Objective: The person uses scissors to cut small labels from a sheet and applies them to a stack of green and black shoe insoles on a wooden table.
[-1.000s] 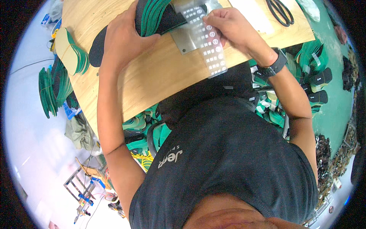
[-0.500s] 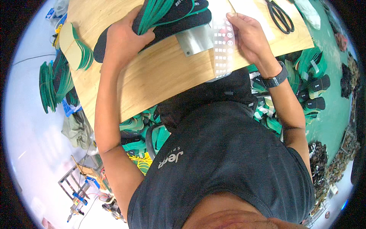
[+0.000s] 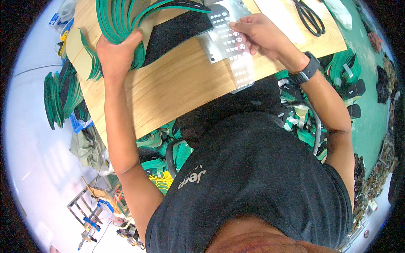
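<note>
My left hand [image 3: 114, 55] is wrapped round a fanned stack of shoe insoles [image 3: 122, 21] with green edges and pale undersides. Beneath the stack, a black insole [image 3: 175, 36] lies on the table, its toe end reaching toward a shiny metal plate [image 3: 206, 48]. My right hand [image 3: 268, 36] pinches a clear sheet of stickers [image 3: 236, 59] with rows of small white printed marks. That sheet lies over the plate and hangs slightly past the table's near edge. Curled fingers partly hide its right side.
Black-handled scissors [image 3: 310, 19] lie at the table's far right, beside white paper [image 3: 280, 21]. More pale insoles with green edges [image 3: 84, 55] sit at the left edge of the wooden table [image 3: 168, 97]. Bundles of insoles [image 3: 63, 97] are stacked left, below and right of it.
My left hand has moved left and down with the insole stack, which fans out more and uncovers the black insole. My right hand has shifted left and down over the sticker sheet.
</note>
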`<control>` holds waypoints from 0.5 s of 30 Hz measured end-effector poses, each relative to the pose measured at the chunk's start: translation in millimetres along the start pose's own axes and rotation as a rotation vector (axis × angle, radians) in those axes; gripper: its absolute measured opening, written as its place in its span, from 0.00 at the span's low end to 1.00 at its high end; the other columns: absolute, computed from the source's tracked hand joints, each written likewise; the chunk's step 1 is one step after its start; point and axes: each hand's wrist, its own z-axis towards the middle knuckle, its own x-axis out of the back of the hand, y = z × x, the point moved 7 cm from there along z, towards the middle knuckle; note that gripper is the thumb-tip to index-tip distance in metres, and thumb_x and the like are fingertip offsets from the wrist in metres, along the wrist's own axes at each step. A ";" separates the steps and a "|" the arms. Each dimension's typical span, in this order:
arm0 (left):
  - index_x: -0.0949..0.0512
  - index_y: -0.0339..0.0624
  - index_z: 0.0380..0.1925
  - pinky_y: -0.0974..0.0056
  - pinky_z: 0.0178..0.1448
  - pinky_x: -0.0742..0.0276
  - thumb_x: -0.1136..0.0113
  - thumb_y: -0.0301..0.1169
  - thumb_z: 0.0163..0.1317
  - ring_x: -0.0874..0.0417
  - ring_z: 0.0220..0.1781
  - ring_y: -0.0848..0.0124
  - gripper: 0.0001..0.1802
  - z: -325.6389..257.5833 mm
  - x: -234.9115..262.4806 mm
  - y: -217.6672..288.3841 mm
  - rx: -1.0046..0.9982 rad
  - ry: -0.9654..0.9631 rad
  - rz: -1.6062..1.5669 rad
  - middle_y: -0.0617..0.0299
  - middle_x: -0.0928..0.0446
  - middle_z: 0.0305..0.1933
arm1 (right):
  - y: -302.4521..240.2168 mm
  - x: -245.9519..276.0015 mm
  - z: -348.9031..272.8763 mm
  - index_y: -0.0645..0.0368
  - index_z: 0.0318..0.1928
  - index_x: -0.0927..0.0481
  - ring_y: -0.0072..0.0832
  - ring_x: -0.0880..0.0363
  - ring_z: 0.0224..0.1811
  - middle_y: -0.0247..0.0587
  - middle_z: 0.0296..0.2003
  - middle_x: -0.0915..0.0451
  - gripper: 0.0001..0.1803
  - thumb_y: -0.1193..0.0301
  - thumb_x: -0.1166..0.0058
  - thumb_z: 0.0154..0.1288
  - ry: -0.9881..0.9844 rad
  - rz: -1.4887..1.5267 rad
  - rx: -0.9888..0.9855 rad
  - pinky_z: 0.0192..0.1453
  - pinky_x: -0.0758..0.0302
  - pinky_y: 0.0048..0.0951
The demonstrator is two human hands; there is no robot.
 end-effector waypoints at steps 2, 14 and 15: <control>0.20 0.35 0.29 0.70 0.39 0.25 0.33 0.30 0.45 0.22 0.30 0.78 0.12 0.2 0.4 0.3 -0.005 -0.012 -0.039 0.65 0.19 0.29 | -3.0 -2.5 3.0 0.59 0.25 0.24 0.15 0.30 0.11 0.30 0.15 0.26 0.17 0.61 0.48 0.69 -0.023 -0.064 0.013 0.12 0.35 0.15; 0.20 0.35 0.30 0.70 0.40 0.25 0.32 0.29 0.46 0.22 0.32 0.78 0.12 -0.4 -2.2 0.4 -0.002 -0.051 -0.124 0.64 0.18 0.30 | 5.8 0.7 11.9 0.59 0.23 0.24 0.13 0.32 0.11 0.30 0.14 0.27 0.19 0.60 0.47 0.68 -0.009 -0.142 0.026 0.11 0.37 0.14; 0.20 0.35 0.30 0.70 0.40 0.25 0.32 0.29 0.46 0.22 0.32 0.78 0.12 -0.4 -1.5 1.8 -0.006 -0.046 -0.102 0.65 0.18 0.30 | 5.1 0.8 11.7 0.59 0.23 0.24 0.13 0.32 0.11 0.30 0.14 0.27 0.19 0.60 0.47 0.68 0.004 -0.152 0.024 0.11 0.37 0.14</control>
